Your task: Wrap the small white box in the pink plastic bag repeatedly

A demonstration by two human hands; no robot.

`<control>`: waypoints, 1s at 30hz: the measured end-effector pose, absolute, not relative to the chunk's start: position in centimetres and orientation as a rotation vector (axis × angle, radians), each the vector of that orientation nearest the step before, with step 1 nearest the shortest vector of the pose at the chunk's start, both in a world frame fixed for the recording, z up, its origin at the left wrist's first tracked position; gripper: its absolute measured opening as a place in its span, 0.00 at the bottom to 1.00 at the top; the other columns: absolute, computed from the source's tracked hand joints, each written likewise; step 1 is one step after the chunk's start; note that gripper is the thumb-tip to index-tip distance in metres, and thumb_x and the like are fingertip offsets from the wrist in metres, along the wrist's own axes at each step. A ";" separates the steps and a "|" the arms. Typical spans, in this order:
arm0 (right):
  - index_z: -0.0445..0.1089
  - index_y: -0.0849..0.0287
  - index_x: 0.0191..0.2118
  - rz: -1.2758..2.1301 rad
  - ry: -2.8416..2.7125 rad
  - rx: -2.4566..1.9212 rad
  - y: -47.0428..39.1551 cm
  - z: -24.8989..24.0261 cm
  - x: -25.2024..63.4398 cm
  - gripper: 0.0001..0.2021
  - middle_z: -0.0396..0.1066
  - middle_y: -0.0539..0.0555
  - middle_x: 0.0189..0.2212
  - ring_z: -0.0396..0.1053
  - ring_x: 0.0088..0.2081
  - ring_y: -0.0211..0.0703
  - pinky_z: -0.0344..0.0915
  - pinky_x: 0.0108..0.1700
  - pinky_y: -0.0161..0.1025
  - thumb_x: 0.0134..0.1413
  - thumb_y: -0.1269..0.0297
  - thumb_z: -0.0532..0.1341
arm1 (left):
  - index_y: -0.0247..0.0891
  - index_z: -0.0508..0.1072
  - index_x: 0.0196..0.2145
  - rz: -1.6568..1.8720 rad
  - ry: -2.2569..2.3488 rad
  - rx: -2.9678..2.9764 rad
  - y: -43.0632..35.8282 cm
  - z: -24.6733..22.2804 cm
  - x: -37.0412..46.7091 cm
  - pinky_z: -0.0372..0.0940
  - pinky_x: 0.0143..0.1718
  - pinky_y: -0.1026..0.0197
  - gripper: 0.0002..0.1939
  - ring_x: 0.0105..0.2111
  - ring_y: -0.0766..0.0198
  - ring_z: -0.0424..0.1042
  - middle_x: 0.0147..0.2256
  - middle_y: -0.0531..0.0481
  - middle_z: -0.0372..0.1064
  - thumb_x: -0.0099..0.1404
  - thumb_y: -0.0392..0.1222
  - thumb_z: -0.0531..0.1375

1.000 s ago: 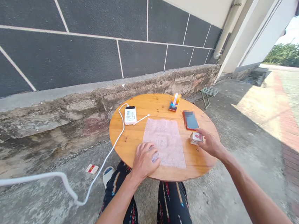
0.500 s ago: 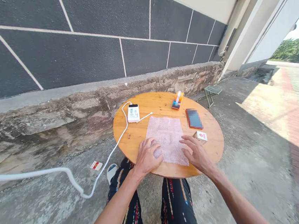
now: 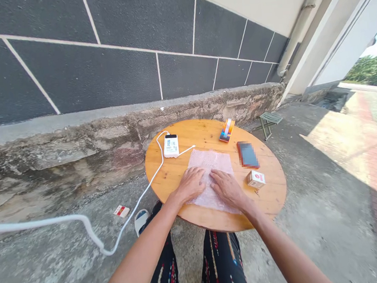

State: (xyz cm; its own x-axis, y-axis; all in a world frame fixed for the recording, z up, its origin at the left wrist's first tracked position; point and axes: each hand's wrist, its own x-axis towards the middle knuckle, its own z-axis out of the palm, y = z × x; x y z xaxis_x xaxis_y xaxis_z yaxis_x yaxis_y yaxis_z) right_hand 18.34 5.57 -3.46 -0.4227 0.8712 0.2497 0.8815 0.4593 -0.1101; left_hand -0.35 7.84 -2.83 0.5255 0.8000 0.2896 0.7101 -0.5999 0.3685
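Observation:
A pinkish sheet of bubble wrap (image 3: 210,158) lies flat on the round wooden table (image 3: 166,186). My left hand (image 3: 192,184) rests palm down on its left part, fingers extended. On its middle and right part lies my right hand (image 3: 225,186), also palm down with the fingers spread. The two hands are close together with a narrow gap between them, and neither holds anything. Just right of my right hand stands a small white and brown box (image 3: 256,178). Behind that box is a dark, blurred-out flat device with a red edge (image 3: 248,155).
A white power device (image 3: 170,146) with a cable sits at the table's back left, its cord (image 3: 143,191) running off leftward. An orange tape dispenser (image 3: 227,130) stands at the back. A folding stool (image 3: 269,119) is beyond, and a red-white packet (image 3: 121,211) lies on the ground.
Both hands have moved inward over the bubble wrap, my right hand leftward and my left hand slightly right and up. The small box is now fully uncovered. The view has shifted slightly.

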 end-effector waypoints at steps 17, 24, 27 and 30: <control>0.65 0.58 0.53 -0.084 -2.438 -1.476 1.3 -2.4 15.7 0.17 0.60 0.60 0.58 0.58 0.57 0.51 0.58 0.55 0.48 0.59 0.64 0.54 | 0.41 0.72 0.46 0.766 1.312 2.611 3.4 -3.5 -2.5 0.55 0.57 0.49 0.16 0.54 0.55 0.60 0.53 0.47 0.65 0.59 0.38 0.58; 0.64 0.58 0.55 -0.157 -2.360 -1.629 -2.2 -4.1 22.1 0.18 0.63 0.58 0.57 0.59 0.57 0.50 0.57 0.55 0.49 0.62 0.62 0.51 | 0.42 0.72 0.45 0.845 1.308 2.553 3.6 -4.5 -3.1 0.55 0.57 0.49 0.16 0.54 0.56 0.61 0.52 0.48 0.66 0.58 0.39 0.59; 0.69 0.57 0.48 -0.178 -2.252 -1.752 -3.5 -3.7 24.0 0.15 0.66 0.57 0.53 0.62 0.54 0.51 0.58 0.53 0.49 0.62 0.61 0.50 | 0.42 0.73 0.44 0.867 1.301 2.537 3.5 -4.6 -3.1 0.55 0.58 0.50 0.15 0.54 0.56 0.61 0.52 0.48 0.66 0.57 0.38 0.59; 0.69 0.58 0.46 -0.198 -2.209 -1.723 -2.8 -2.7 22.5 0.14 0.66 0.57 0.53 0.62 0.54 0.51 0.58 0.53 0.49 0.61 0.65 0.50 | 0.41 0.72 0.47 0.886 1.332 2.534 3.4 -4.6 -3.2 0.54 0.59 0.49 0.18 0.57 0.54 0.57 0.56 0.46 0.62 0.56 0.39 0.59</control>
State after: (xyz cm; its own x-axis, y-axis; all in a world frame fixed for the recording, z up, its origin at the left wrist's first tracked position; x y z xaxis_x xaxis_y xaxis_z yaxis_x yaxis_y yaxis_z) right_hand 22.49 -2.83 -2.72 -0.2132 0.9155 0.3413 0.9616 0.2584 -0.0925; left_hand -3.20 3.40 -4.62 0.4328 0.7907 0.4329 0.7052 -0.5961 0.3838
